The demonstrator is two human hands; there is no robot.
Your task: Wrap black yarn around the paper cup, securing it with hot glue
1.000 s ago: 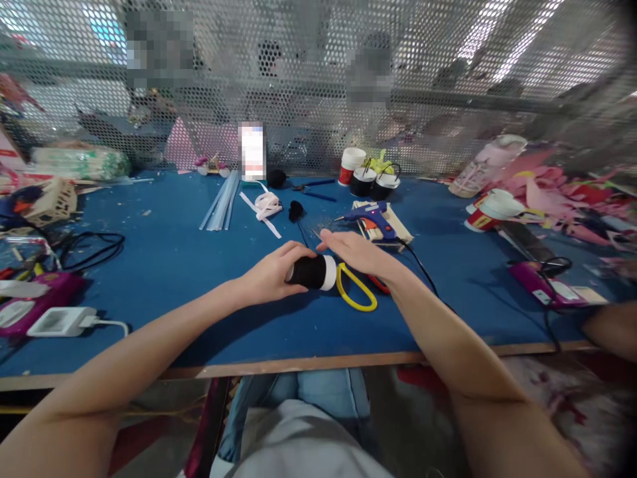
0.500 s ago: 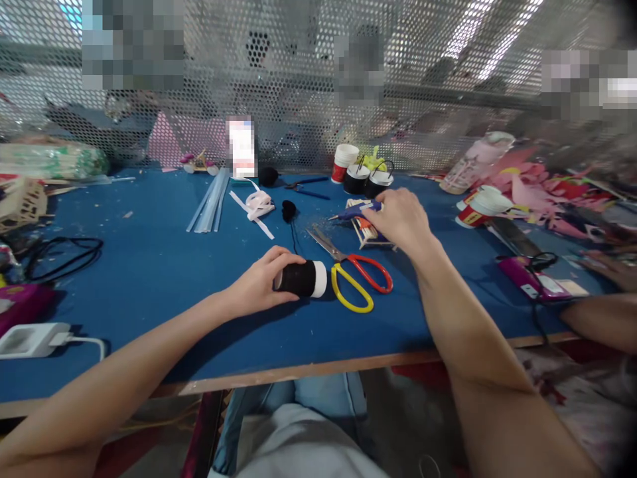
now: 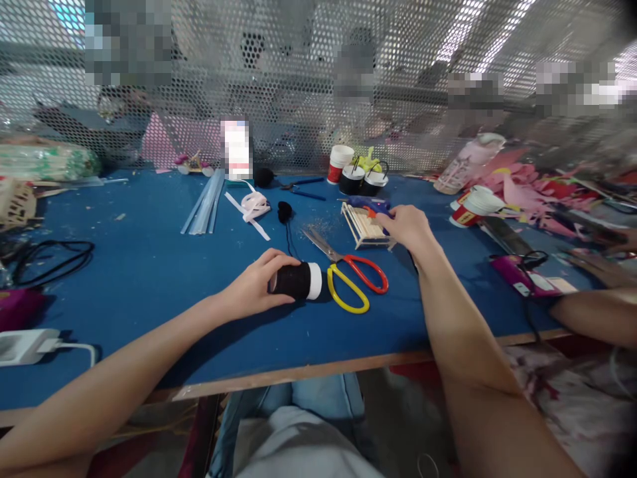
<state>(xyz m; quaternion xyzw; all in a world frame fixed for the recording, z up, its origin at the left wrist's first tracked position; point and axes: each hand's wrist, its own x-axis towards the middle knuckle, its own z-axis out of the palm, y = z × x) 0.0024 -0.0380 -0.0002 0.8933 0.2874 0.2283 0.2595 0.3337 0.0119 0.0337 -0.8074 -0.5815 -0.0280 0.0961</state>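
Two hands are working apart now: nearest, the left hand point(image 3: 256, 287) keeps its fingers wrapped round the black thread spool point(image 3: 297, 281), lying on its side on the blue table point(image 3: 149, 265), just beside the yellow-and-red scissors point(image 3: 351, 275). Farther back, the right hand point(image 3: 409, 227), which hovered over the spool a second ago, has reached out and closed its fingers on the blue glue gun point(image 3: 367, 206), lifting it off the popsicle-stick stand point(image 3: 365, 227). Gluing looks to be the step in hand.

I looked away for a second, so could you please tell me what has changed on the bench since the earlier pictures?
The right hand left the black spool, reached away over the scissors and closed on the blue glue gun. The left hand stayed gripping the spool on the blue table; the scissors lie as before.
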